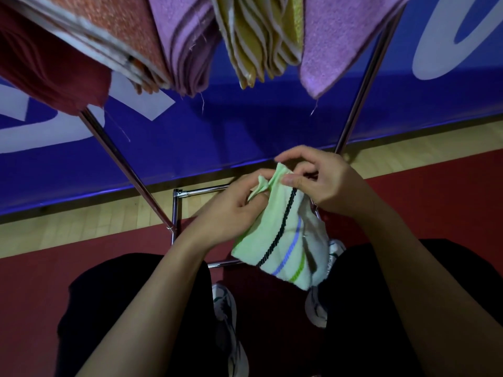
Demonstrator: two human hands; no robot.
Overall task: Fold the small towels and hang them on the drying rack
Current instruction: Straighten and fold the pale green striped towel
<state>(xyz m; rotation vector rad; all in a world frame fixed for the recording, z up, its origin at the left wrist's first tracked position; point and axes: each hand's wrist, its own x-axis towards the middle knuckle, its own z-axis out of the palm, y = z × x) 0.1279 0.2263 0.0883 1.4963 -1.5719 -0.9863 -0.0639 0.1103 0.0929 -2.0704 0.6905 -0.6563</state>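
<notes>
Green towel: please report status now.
Left hand and right hand both pinch green towel top edge. Towel unhung, below drying rack. Nothing blocking.

- Hung towels (187, 44) crowd the top of the drying rack (128, 170), hanging side by side with narrow gaps.
- Two slanted rack legs flank open room below them.
- Low crossbars (201, 189) sit near the floor (435, 202).

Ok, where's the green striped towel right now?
Head view, centre: the green striped towel hangs between the left hand and right hand, both pinching its top edge, below the drying rack.
</notes>
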